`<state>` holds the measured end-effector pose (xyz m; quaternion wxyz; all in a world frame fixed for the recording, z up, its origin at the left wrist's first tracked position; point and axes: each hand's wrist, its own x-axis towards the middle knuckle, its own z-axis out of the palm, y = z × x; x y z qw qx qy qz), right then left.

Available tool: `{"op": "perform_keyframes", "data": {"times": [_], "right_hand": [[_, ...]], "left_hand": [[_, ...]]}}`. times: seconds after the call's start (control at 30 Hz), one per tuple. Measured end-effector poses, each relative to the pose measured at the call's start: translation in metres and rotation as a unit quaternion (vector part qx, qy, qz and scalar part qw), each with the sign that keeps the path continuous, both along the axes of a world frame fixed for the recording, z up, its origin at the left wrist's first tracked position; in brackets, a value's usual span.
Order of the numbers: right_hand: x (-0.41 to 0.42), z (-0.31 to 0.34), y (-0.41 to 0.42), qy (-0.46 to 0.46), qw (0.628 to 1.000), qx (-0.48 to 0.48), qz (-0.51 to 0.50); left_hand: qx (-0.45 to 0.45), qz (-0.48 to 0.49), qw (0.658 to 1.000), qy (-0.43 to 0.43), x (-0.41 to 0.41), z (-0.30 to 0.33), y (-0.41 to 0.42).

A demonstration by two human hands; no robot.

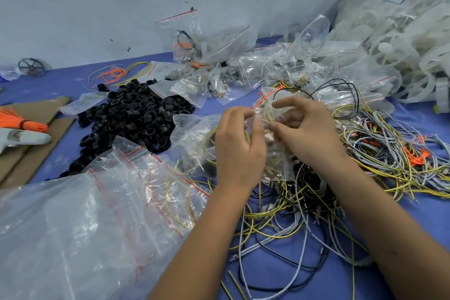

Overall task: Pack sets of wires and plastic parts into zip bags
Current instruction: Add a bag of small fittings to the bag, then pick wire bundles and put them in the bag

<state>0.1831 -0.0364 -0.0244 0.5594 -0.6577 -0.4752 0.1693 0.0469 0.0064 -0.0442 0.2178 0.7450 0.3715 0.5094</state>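
We hold one small zip bag [270, 129] in the middle of the frame, above the tangle of loose wires [292, 207] that covers the lower right of the blue table [414, 251]. Our left hand [237, 143] pinches the left part of the bag's mouth between thumb and curled fingers. Our right hand [309, 129] pinches the right part with the thumb and a lower finger, while its forefinger is lifted and bent above. We judge that the two hands grip the top edge like this in order to press the zip shut, or to keep it open; the plastic is blurred there, so we cannot tell which. An orange wire [265, 98] and a black wire [341, 95] come out above the bag toward the upper right, so the set seems not fully inside.

The supplies lie around us within reach, which is probably why they are spread so. The pile of black plastic rings [131, 117] is at centre left. A heap of empty zip bags [97, 214] with red lines fills the lower left. The filled bags [231, 63] are pushed to the back, near the wall, away from the work. A bundle of orange wires [22, 122] rests on cardboard [36, 139] at the left edge, and white plastic parts [401, 51] are heaped in the upper right.
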Motion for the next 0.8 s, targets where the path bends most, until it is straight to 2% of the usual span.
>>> {"op": "perform_keyframes", "data": {"times": [0.1, 0.23, 0.33, 0.4, 0.47, 0.7, 0.8], "right_hand": [[0.003, 0.0, -0.001, -0.093, 0.993, 0.018, -0.071], [0.001, 0.0, -0.002, -0.147, 0.982, 0.038, -0.108], [0.004, 0.001, -0.002, -0.17, 0.974, 0.059, -0.138], [0.007, 0.002, -0.003, -0.175, 0.975, 0.049, -0.126], [0.007, 0.002, -0.004, -0.182, 0.978, 0.029, -0.101], [0.01, 0.003, -0.002, -0.182, 0.976, 0.039, -0.11], [0.01, 0.008, -0.004, -0.179, 0.973, 0.057, -0.133]], "left_hand": [[-0.075, -0.055, 0.992, 0.086, 0.005, -0.008, 0.004], [-0.062, -0.072, 0.983, 0.159, 0.008, -0.01, 0.001], [0.001, -0.105, 0.986, 0.129, 0.008, -0.006, -0.005], [0.061, -0.114, 0.987, 0.093, 0.01, -0.004, -0.007], [0.082, -0.112, 0.988, 0.074, 0.011, -0.002, -0.01], [0.01, -0.119, 0.986, 0.117, 0.012, 0.001, -0.007], [-0.018, -0.093, 0.988, 0.124, 0.022, 0.011, -0.006]]}}
